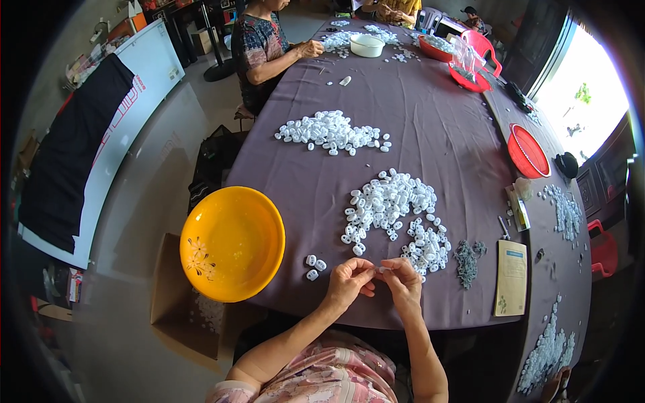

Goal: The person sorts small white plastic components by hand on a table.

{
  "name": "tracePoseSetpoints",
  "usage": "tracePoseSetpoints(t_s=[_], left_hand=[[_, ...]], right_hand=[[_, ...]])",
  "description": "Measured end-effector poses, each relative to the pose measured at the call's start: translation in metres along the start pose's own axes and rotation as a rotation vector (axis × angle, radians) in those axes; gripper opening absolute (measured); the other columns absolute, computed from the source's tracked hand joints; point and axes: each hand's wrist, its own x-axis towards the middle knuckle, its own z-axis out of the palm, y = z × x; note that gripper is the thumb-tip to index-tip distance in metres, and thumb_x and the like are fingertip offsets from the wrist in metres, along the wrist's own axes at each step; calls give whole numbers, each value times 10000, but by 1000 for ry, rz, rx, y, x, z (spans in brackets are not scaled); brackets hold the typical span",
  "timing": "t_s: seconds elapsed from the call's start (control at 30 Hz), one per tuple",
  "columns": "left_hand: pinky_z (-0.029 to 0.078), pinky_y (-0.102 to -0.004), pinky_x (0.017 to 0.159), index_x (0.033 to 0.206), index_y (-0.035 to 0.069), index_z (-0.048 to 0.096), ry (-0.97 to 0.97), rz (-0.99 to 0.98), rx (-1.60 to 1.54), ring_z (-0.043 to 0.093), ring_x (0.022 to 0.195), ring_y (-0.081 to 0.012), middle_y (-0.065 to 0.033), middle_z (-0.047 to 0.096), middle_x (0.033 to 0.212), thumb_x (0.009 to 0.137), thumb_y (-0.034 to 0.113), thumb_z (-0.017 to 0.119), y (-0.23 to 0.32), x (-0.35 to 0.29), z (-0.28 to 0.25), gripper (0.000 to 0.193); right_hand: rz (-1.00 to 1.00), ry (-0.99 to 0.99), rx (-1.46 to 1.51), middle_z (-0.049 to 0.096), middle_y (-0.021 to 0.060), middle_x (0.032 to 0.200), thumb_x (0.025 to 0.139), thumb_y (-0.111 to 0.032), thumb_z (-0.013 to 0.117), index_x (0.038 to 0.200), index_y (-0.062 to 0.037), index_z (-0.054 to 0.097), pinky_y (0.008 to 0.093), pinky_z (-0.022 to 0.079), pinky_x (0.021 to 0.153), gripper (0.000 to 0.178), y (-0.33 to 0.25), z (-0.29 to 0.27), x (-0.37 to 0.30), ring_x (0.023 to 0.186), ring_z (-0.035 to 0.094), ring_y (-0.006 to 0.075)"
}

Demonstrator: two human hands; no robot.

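Both hands met at the table's near edge (376,322), the left hand (349,281) and right hand (402,279) pinched together on a small white piece (381,269). The white heap (393,215) lay at twelve o'clock, the yellow bowl (232,242) overhung the edge at nine, and bare cloth lay between.

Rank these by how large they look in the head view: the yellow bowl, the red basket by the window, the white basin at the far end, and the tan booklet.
1. yellow bowl, clearly largest, though it is nearest the camera.
2. red basket.
3. tan booklet, close to the basket; unsure.
4. white basin, smallest, but farthest away.
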Motion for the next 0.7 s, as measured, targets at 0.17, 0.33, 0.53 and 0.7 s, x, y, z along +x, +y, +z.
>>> tracePoseSetpoints(t_s=[0.17, 0.33, 0.53, 0.7], left_hand=[[514, -219, 494, 903, 17, 572, -12, -7, 26, 570, 567, -86, -48, 605, 747, 836, 91, 569, 2, 0, 1, 100], [516, -219, 501, 912, 15, 573, -30, -5, 39, 572, 570, -83, -49, 608, 748, 838, 95, 568, 1, 0, 0, 109], [518, -221, 507, 906, 6, 570, -32, -14, 19, 578, 581, -86, -56, 614, 761, 839, 96, 566, 2, 0, -1, 112], [518, -220, 508, 901, 5, 571, -21, -9, 15, 578, 582, -84, -57, 616, 761, 838, 97, 568, 1, 1, 0, 111]], right_hand=[[9, -45, -85, 554, 10, 851, 784, 68, 560, 957, 2, 598, 205, 487, 654, 188, 0, 0, -1, 746, 558, 75], [38, -9, 15, 595, 18, 847, 768, 58, 595, 1030, -23, 578, 204, 485, 632, 274, -2, 2, 0, 731, 564, 75], [44, 4, -60, 611, 58, 852, 769, 60, 594, 984, -16, 543, 219, 500, 612, 234, -2, 2, 0, 733, 579, 98], [21, -29, 22, 612, 94, 862, 776, 79, 572, 863, -6, 505, 242, 518, 639, 140, -1, -3, 0, 734, 592, 121]])
